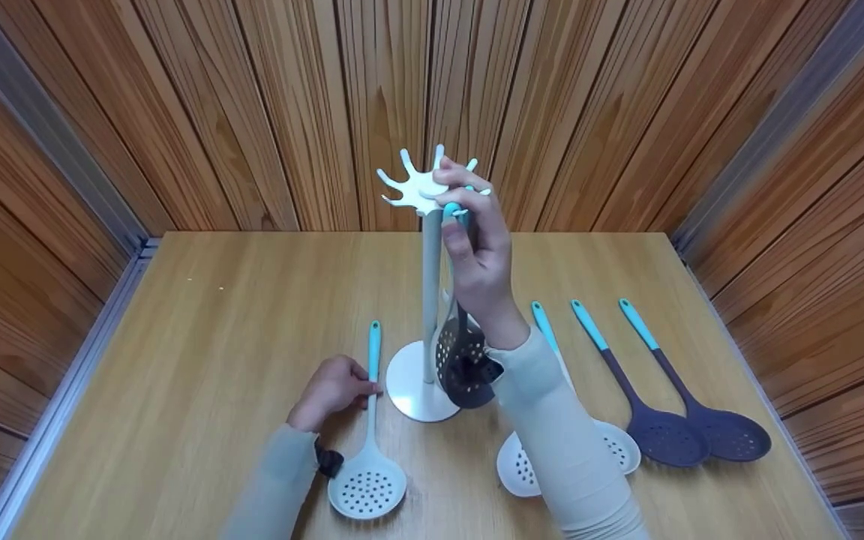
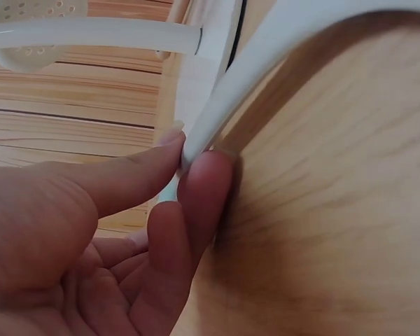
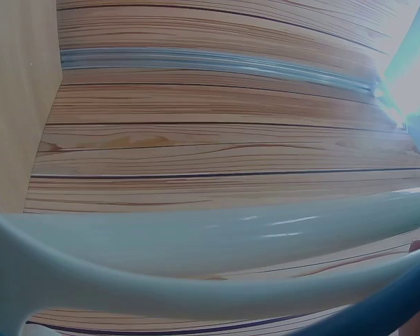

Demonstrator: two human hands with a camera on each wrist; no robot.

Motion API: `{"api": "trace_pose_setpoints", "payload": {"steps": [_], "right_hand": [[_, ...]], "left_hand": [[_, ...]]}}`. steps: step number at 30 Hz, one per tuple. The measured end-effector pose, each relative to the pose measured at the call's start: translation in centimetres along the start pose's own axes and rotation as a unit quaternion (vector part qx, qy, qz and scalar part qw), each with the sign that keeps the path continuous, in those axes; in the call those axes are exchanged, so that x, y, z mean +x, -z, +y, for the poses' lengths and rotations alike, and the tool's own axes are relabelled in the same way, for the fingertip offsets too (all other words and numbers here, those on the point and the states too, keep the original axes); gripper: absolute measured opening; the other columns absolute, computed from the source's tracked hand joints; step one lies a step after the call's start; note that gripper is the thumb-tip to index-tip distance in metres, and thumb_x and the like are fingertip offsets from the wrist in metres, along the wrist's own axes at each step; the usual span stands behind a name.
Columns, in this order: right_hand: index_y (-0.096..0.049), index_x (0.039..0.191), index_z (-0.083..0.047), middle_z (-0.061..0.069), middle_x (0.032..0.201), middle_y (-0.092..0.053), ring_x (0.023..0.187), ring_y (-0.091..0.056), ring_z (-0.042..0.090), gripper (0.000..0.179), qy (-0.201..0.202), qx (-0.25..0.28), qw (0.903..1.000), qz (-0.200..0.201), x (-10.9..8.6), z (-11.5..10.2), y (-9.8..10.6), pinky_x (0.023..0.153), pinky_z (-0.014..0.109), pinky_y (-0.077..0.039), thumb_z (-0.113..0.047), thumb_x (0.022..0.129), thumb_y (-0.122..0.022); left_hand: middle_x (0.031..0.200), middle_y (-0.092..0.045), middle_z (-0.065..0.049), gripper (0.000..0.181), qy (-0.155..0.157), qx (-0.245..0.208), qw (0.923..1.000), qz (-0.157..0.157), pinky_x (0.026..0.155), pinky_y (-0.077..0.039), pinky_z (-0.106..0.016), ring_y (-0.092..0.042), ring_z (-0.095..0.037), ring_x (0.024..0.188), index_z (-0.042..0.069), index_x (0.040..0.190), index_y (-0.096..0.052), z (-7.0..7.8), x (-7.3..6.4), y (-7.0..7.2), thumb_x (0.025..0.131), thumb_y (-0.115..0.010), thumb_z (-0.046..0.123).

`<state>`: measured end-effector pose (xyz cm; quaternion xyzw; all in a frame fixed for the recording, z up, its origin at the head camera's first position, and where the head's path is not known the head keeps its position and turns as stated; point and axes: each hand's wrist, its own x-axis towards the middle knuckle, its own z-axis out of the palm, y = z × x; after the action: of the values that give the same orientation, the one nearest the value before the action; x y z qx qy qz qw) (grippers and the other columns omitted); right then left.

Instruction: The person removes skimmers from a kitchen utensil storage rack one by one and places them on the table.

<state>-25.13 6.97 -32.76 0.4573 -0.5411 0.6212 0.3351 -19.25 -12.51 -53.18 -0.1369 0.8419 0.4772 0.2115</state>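
Note:
My left hand (image 1: 334,388) pinches the handle of a white skimmer (image 1: 367,486) with a turquoise grip, which lies on the table left of the rack. Thumb and fingertip meet on its white shaft (image 2: 217,119) in the left wrist view. Up at the hooks of the white utensil rack (image 1: 432,285), my right hand (image 1: 483,255) holds the turquoise handle end of a dark skimmer (image 1: 469,390), whose perforated head hangs down beside the pole. Another white skimmer (image 2: 38,38) hangs by the pole. My right hand partly hides the hooks.
Right of the rack, two white skimmers (image 1: 518,469) lie partly under my right forearm. Two dark skimmers (image 1: 668,439) with turquoise grips lie farther right, heads overlapping. The rack stands on a round white base (image 1: 409,394). Wood-panelled walls (image 1: 289,112) border the table.

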Motion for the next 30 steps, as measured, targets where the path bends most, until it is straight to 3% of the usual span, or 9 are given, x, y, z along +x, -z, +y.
{"api": "trace_pose_setpoints", "payload": {"steps": [19, 24, 30], "right_hand": [[-0.059, 0.115, -0.008, 0.005, 0.13, -0.057, 0.135, -0.043, 0.04, 0.027, 0.006, -0.004, 1.0, -0.003, 0.17, 0.17, 0.38, 0.111, 0.061, -0.03, -0.032, 0.104, -0.052], [-0.057, 0.124, -0.016, 0.005, 0.135, -0.056, 0.131, -0.047, 0.038, 0.027, 0.012, -0.016, 0.9998, 0.007, 0.25, 0.0, 0.41, 0.108, 0.058, -0.036, -0.033, 0.103, -0.053], [-0.048, 0.137, -0.029, 0.011, 0.148, -0.041, 0.124, -0.051, 0.046, 0.037, -0.008, 0.045, 0.9985, 0.03, 0.92, -0.42, 0.83, 0.1, 0.06, -0.043, -0.035, 0.102, -0.055]], "left_hand": [[0.088, -0.065, -0.009, 0.022, -0.008, -0.001, 0.9999, -0.012, 0.068, -0.052, -0.033, -0.066, -0.024, 0.076, 0.009, 0.103, -0.066, -0.02, 0.03, 0.27, 0.088, -0.078, 0.019], [0.088, -0.065, -0.009, 0.018, -0.015, 0.008, 0.9996, -0.021, 0.069, -0.053, -0.033, -0.066, -0.024, 0.076, 0.01, 0.101, -0.069, -0.07, 0.17, 0.14, 0.088, -0.077, 0.019], [0.087, -0.064, -0.009, 0.016, -0.018, 0.022, 0.9994, -0.02, 0.068, -0.054, -0.032, -0.066, -0.023, 0.075, 0.01, 0.099, -0.069, 0.0, 0.18, 0.03, 0.088, -0.077, 0.019]]}}
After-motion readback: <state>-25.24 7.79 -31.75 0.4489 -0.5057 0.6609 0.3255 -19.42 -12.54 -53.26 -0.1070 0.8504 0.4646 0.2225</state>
